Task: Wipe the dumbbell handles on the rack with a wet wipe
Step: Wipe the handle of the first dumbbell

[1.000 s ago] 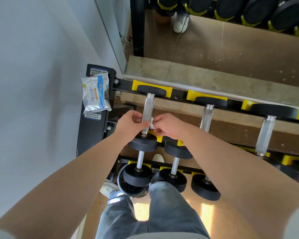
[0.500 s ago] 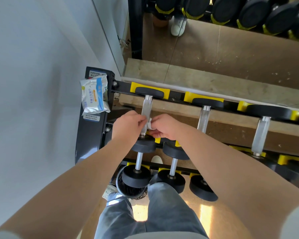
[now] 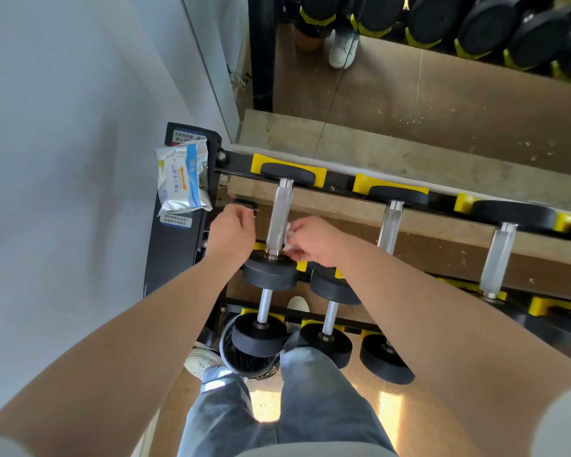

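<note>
Right hand (image 3: pixel 310 240) pinches a crumpled white wet wipe (image 3: pixel 288 237) against the right side of the dumbbell handle (image 3: pixel 279 216), low, near the front weight. This is the leftmost dumbbell on the top tier of the rack (image 3: pixel 340 181). Left hand (image 3: pixel 233 230) sits just left of the handle, not touching it, fingers loosely curled, nothing held. Wipe packet (image 3: pixel 182 179) lies on the rack's left end.

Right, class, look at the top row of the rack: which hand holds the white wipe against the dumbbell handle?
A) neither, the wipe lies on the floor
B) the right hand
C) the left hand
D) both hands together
B: the right hand pinches the wipe against the leftmost handle, while the left hand sits beside that handle, apart from it and holding nothing.
</note>
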